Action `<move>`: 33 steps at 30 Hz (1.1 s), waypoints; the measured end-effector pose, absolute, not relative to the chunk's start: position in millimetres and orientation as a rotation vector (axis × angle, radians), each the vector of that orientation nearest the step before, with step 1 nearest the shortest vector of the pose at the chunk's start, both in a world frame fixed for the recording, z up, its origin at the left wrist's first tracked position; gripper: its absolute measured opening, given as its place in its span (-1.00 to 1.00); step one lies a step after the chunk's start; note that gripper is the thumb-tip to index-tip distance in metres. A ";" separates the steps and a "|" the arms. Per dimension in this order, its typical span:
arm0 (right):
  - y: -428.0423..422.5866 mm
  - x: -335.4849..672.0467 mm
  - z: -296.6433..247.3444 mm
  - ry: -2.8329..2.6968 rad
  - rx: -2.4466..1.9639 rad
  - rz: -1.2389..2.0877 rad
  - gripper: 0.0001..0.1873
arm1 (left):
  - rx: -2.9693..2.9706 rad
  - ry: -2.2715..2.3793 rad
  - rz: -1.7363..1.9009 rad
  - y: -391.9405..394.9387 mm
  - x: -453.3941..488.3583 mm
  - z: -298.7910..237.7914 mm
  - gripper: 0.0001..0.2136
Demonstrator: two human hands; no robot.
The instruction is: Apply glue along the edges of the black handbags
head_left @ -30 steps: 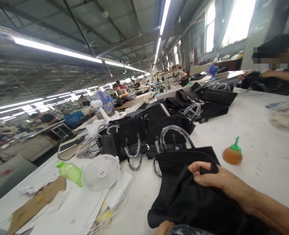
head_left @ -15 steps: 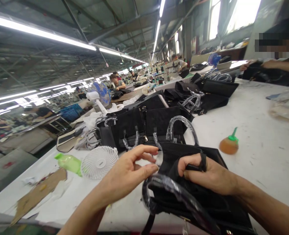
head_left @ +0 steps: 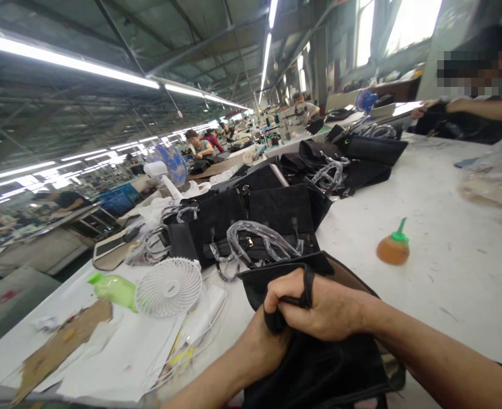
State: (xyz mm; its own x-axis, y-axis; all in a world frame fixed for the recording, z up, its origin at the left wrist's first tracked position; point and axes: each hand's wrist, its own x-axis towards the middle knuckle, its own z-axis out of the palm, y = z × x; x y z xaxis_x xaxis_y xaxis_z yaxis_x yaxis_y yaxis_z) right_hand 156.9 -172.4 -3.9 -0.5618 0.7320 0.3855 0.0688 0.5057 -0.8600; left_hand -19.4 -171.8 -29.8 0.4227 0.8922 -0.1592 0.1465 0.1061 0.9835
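1. Right hand [head_left: 314, 307]: forearm enters from the lower right; fingers curled inward, thumb closed against them, gripping a black strip [head_left: 308, 285] that loops over the hand.
2. Left hand [head_left: 266, 343]: extends upward from the bottom edge, beside the right; fingers hidden, grip cannot be determined.
3. Black bag [head_left: 323, 375]: directly beneath both hands.

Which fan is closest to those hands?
The white fan, beside the green bottle, is closest, off past the left hand. The blue-and-white fan and the blue fan at right are farther back.
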 end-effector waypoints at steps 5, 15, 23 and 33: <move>-197.6 174.8 16.6 -1.953 -0.775 1.369 -0.30 | 1.043 1.097 0.849 -177.4 -30.5 -26.6 -0.81; -220.3 189.5 -8.5 -1.716 -1.199 1.263 -0.45 | 0.589 1.103 1.134 -187.1 -40.6 -1.1 -0.59; -213.2 161.9 -7.3 -1.944 -1.235 1.209 -0.54 | 1.037 1.103 1.056 -202.7 -32.4 2.3 -0.58; -169.6 126.5 -2.7 -2.284 -1.040 0.747 -0.74 | 1.329 1.109 0.775 -200.2 -20.9 28.6 -0.31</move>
